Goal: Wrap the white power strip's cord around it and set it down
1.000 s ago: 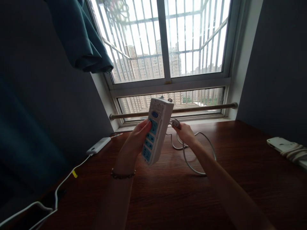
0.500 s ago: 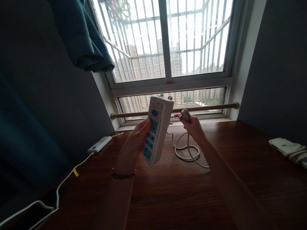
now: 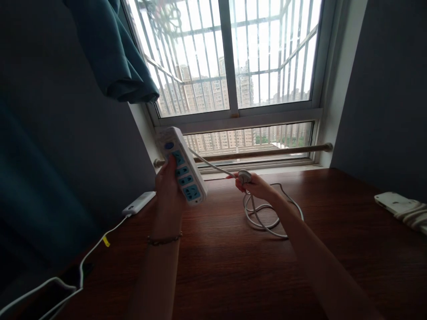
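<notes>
My left hand (image 3: 168,178) is closed round a white power strip (image 3: 183,155) with blue sockets and a blue switch. The strip is held tilted above the table, its top end leaning left. In my right hand (image 3: 255,184) is the plug (image 3: 244,176), gripped between the fingers. A white cord (image 3: 213,166) runs from the strip's far end toward my right hand, where it passes by the fingers. The rest of the cord lies in loose loops (image 3: 263,218) on the table under that hand.
The dark wooden table (image 3: 227,271) stretches to a barred window (image 3: 273,58) with a horizontal rail (image 3: 273,152) across its lower part. At left lies a white device (image 3: 138,203) with a cable (image 3: 88,255); at right, a white device (image 3: 395,202) wrapped in cord. A blue curtain (image 3: 123,66) hangs upper left.
The power strip has moved left with my left hand and now tilts the other way. My right hand has come lower and slightly left with the plug. The cord between them is drawn straighter.
</notes>
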`<state>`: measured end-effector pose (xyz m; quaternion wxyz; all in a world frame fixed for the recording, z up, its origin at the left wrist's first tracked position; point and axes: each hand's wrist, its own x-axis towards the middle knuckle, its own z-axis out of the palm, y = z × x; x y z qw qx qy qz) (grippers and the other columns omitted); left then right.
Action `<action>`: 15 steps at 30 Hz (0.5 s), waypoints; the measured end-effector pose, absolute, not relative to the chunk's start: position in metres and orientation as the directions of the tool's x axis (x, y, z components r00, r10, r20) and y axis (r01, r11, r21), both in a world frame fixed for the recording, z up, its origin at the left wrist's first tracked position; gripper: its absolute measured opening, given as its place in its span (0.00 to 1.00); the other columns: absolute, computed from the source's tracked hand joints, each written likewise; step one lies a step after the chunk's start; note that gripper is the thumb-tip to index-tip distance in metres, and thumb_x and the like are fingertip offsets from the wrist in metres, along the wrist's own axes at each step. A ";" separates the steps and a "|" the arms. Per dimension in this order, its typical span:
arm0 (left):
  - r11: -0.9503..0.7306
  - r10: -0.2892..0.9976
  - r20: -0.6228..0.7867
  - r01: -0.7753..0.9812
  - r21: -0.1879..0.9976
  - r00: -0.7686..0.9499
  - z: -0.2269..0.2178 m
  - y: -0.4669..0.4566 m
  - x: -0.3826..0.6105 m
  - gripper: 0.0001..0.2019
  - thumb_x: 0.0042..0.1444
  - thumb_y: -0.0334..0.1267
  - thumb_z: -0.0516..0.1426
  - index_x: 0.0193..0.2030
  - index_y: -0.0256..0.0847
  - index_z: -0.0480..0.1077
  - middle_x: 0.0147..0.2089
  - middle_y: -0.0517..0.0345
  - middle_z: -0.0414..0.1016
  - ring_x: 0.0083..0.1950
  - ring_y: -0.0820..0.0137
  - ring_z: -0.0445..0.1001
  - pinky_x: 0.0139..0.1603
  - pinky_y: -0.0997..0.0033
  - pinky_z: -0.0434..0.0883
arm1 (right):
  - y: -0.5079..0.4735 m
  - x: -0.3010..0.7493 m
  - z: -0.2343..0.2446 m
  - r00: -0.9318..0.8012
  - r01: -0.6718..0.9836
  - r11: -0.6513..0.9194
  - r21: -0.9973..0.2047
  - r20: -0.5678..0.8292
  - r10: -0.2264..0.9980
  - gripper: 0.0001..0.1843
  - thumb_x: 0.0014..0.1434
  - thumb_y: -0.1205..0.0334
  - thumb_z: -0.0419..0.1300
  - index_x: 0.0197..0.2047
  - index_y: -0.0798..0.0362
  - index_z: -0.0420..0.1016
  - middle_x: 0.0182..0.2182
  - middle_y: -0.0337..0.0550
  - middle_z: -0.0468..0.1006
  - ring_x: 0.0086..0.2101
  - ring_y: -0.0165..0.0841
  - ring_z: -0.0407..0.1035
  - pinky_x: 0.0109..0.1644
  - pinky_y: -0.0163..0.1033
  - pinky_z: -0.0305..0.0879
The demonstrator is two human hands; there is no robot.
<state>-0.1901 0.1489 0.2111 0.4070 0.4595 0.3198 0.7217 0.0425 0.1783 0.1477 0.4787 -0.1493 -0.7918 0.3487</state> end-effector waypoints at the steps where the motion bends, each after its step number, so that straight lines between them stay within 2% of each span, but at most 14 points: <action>1: -0.488 0.863 0.415 -0.264 0.832 -0.288 0.209 0.152 -0.192 0.12 0.57 0.48 0.56 0.39 0.42 0.65 0.29 0.69 0.72 0.29 0.76 0.68 0.30 0.78 0.65 | 0.173 0.040 0.151 -0.514 -0.030 0.744 -0.667 0.649 0.561 0.07 0.56 0.65 0.52 0.35 0.58 0.69 0.25 0.40 0.66 0.25 0.26 0.58 0.29 0.32 0.55; 3: -0.525 0.810 0.492 -0.021 0.851 -0.319 0.204 0.157 -0.193 0.15 0.51 0.47 0.62 0.40 0.41 0.68 0.29 0.66 0.72 0.30 0.73 0.68 0.29 0.77 0.62 | 0.160 0.034 0.158 -0.586 0.127 0.815 -0.566 0.620 0.522 0.09 0.54 0.70 0.51 0.35 0.59 0.71 0.26 0.40 0.68 0.27 0.26 0.60 0.30 0.31 0.54; 5: -0.498 0.773 0.586 0.338 0.798 -0.244 0.199 0.161 -0.191 0.19 0.44 0.47 0.66 0.41 0.41 0.72 0.28 0.61 0.72 0.32 0.68 0.68 0.29 0.75 0.58 | 0.146 0.031 0.167 -0.670 0.236 0.862 -0.448 0.568 0.478 0.11 0.50 0.75 0.49 0.32 0.58 0.72 0.25 0.38 0.69 0.27 0.26 0.62 0.32 0.30 0.54; 7: -0.472 0.797 0.604 0.622 0.625 -0.002 0.194 0.162 -0.188 0.18 0.43 0.48 0.65 0.40 0.42 0.75 0.29 0.58 0.73 0.35 0.64 0.69 0.30 0.73 0.58 | 0.135 0.033 0.176 -0.702 0.279 0.887 -0.367 0.553 0.449 0.14 0.46 0.78 0.49 0.31 0.57 0.72 0.25 0.38 0.71 0.28 0.26 0.64 0.32 0.29 0.55; 8: -0.500 0.819 0.550 0.671 0.547 0.162 0.193 0.163 -0.186 0.17 0.44 0.47 0.64 0.40 0.42 0.75 0.30 0.58 0.74 0.36 0.62 0.70 0.32 0.73 0.59 | 0.131 0.035 0.180 -0.697 0.285 0.895 -0.342 0.568 0.439 0.16 0.44 0.79 0.49 0.32 0.57 0.74 0.27 0.38 0.73 0.29 0.27 0.65 0.33 0.29 0.55; 9: -0.553 0.821 0.468 0.655 0.515 0.326 0.191 0.163 -0.183 0.15 0.46 0.46 0.63 0.41 0.42 0.76 0.32 0.57 0.75 0.37 0.61 0.70 0.33 0.73 0.60 | 0.129 0.039 0.183 -0.680 0.289 0.899 -0.329 0.590 0.434 0.18 0.43 0.79 0.49 0.33 0.56 0.75 0.28 0.38 0.74 0.30 0.27 0.67 0.34 0.29 0.56; 11: -0.657 0.741 0.289 0.567 0.497 0.606 0.190 0.162 -0.177 0.14 0.52 0.44 0.59 0.43 0.42 0.75 0.36 0.58 0.75 0.39 0.62 0.71 0.36 0.73 0.62 | 0.129 0.049 0.187 -0.620 0.292 0.895 -0.337 0.646 0.445 0.18 0.45 0.79 0.50 0.35 0.56 0.77 0.31 0.39 0.75 0.31 0.28 0.68 0.34 0.29 0.58; 13: -0.691 0.635 0.187 0.443 0.571 0.749 0.192 0.158 -0.172 0.14 0.53 0.44 0.58 0.45 0.40 0.74 0.37 0.58 0.74 0.39 0.63 0.70 0.37 0.74 0.62 | 0.135 0.060 0.187 -0.519 0.285 0.875 -0.391 0.705 0.484 0.13 0.50 0.74 0.54 0.35 0.57 0.78 0.32 0.40 0.76 0.31 0.29 0.69 0.34 0.30 0.59; 15: -0.674 0.567 0.154 0.349 0.651 0.809 0.195 0.150 -0.167 0.16 0.54 0.44 0.58 0.46 0.38 0.73 0.38 0.56 0.73 0.39 0.63 0.69 0.37 0.74 0.63 | 0.146 0.069 0.182 -0.380 0.265 0.828 -0.494 0.736 0.560 0.09 0.54 0.65 0.58 0.36 0.58 0.78 0.30 0.42 0.76 0.29 0.29 0.68 0.33 0.32 0.60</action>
